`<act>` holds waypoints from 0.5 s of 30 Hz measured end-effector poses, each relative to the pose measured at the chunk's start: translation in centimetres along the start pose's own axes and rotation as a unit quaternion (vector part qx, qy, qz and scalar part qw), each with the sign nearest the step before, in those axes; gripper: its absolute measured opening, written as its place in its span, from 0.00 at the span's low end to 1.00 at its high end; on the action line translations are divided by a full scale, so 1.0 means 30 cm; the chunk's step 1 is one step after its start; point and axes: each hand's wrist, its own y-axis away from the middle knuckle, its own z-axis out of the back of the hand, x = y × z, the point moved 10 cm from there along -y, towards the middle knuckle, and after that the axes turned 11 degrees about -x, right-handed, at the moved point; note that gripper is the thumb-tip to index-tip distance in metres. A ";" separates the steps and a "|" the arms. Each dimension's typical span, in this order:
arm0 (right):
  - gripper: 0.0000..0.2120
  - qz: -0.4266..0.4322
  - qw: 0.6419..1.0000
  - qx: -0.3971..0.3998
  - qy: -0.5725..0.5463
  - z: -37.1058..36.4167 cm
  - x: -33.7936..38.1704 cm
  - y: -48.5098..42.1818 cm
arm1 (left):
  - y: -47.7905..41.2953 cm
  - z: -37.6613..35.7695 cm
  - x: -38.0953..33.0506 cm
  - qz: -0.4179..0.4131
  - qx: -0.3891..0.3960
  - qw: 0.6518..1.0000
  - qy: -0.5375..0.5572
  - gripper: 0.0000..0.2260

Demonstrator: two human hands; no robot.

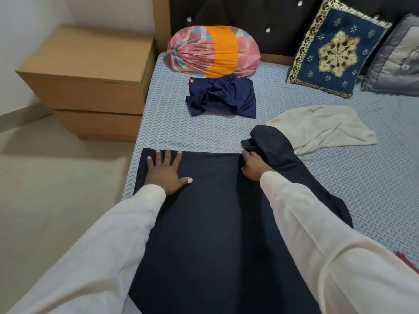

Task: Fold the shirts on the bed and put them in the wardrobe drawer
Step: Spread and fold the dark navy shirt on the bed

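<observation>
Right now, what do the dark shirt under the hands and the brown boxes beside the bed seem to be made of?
Dark shirt: soft matte cloth, perhaps cotton knit; it lies smooth and bunches in soft folds. Brown boxes: apparently plain matte cardboard; flat tan faces, crisp edges.

Matt smooth cloth shirt (208,223); bedside box (90,71) perhaps cardboard.

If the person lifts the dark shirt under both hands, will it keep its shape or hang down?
Probably it hangs limp: the dark shirt bunches in soft folds where the right hand grips it. It looks thin and light, lying flat under the open left hand, so little force should lift it.
</observation>
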 end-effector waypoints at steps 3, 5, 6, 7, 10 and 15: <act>0.28 0.035 0.988 -0.116 -0.095 0.072 -0.002 0.125 | 0.137 -0.033 -0.183 -0.064 -0.012 0.997 0.027 0.40; 0.24 0.034 0.972 -0.195 -0.125 0.096 -0.046 0.261 | 0.220 -0.059 -0.311 -0.111 -0.007 0.993 0.035 0.38; 0.23 0.031 0.967 -0.217 -0.129 0.098 -0.076 0.334 | 0.255 -0.070 -0.371 -0.131 -0.004 0.991 0.038 0.37; 0.22 0.025 0.963 -0.233 -0.130 0.095 -0.112 0.396 | 0.282 -0.082 -0.425 -0.147 0.002 0.988 0.040 0.37; 0.21 -0.019 0.951 -0.282 -0.128 0.106 -0.278 0.571 | 0.362 -0.103 -0.588 -0.190 0.021 0.981 0.040 0.35; 0.19 -0.245 0.877 -0.388 -0.141 0.167 -0.665 0.829 | 0.472 -0.134 -0.782 -0.220 0.037 0.973 0.059 0.33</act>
